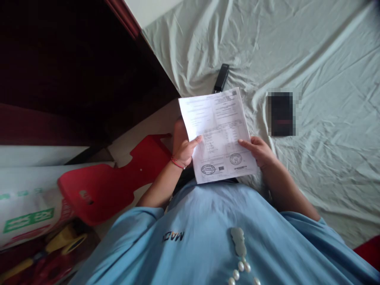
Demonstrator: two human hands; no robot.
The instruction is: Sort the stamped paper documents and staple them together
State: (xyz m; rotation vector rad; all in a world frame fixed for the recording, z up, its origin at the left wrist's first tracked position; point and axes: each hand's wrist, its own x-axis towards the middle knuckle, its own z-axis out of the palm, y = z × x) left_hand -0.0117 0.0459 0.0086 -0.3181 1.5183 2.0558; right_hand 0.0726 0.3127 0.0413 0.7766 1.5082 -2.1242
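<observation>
A stack of printed paper sheets [218, 134] is held up in front of my blue shirt, with round and oval stamps near its lower edge. My left hand [187, 152] grips the left edge, thumb on top and fingers hidden behind. On the opposite edge my right hand [259, 150] has the same hold, its thumb resting on the print. Just beyond the top of the sheets lies a black stapler [222, 77], its near end partly covered by the paper.
A pale green sheet [311, 51] spreads wrinkled over the bed. On it, to the right, sits a dark pixelated object [282, 114]. A red plastic chair [101, 186] stands at the left, near a white printed sack [26, 206]. Dark wooden furniture [59, 122] fills the upper left.
</observation>
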